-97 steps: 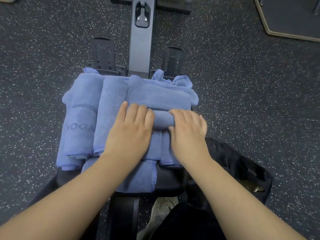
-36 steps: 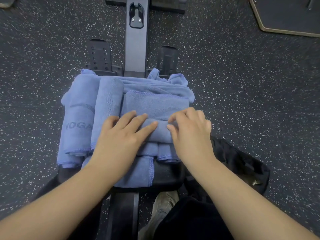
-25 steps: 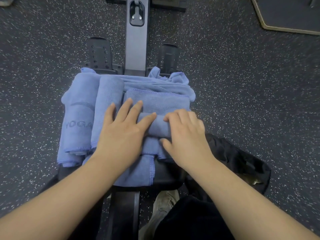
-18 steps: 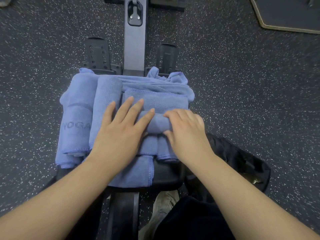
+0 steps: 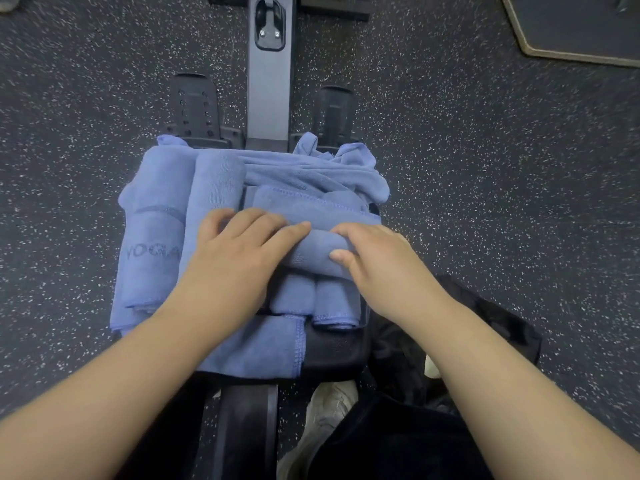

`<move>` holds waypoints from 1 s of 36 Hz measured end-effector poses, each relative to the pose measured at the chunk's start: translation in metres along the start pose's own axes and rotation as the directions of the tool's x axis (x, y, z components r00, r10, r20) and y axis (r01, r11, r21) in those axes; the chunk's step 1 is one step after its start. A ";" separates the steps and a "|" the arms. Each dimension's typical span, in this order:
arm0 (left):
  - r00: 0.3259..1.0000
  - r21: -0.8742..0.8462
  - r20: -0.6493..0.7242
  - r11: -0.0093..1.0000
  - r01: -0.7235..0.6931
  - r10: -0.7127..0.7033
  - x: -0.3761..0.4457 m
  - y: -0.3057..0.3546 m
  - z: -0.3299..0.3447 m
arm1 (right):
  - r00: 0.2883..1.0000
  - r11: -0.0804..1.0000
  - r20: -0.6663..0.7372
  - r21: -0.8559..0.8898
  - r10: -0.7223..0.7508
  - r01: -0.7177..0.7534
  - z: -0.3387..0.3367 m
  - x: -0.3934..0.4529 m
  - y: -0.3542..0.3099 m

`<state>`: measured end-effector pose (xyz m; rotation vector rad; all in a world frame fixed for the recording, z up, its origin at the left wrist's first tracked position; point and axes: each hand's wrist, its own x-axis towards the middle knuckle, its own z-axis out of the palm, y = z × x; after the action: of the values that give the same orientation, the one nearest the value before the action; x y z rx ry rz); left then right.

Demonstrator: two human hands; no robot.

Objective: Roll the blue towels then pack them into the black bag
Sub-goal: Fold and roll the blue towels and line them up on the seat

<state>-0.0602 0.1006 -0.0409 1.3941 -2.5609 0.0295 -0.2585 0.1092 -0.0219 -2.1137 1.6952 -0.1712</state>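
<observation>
My right hand [image 5: 384, 261] curls round the end of the half-rolled towel [image 5: 313, 251], thumb tucked under it; my left hand [image 5: 239, 258] presses flat on its other end. The roll lies across more blue towels [image 5: 156, 237] piled on the seat [image 5: 332, 351]. The black bag [image 5: 485, 327] sits just beside my right wrist, on the floor [image 5: 519, 202].

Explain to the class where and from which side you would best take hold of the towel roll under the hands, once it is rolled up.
Probably round the middle of the towel roll, from above. It lies crosswise on the stack, its ends hidden under the left hand and right hand, so one hand could wrap its middle and keep it from unrolling.
</observation>
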 end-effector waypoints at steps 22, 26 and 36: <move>0.998 0.097 -0.042 0.995 -0.037 0.041 -0.005 0.019 0.014 | 0.854 0.999 -0.518 0.028 0.046 -0.037 0.016 0.004 -0.010; 1.000 0.104 0.024 0.994 -0.017 0.015 0.000 0.018 0.012 | 0.880 1.000 -0.474 0.002 0.022 -0.024 0.020 0.002 -0.014; 0.992 -0.120 -0.117 0.992 0.040 -0.054 0.000 0.027 0.007 | 0.916 1.000 -0.400 -0.018 0.009 -0.018 0.023 0.006 -0.006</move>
<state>-0.0838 0.1142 -0.0455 1.3650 -2.3907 -0.0438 -0.2437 0.1098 -0.0410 -2.1909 1.9395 -0.6235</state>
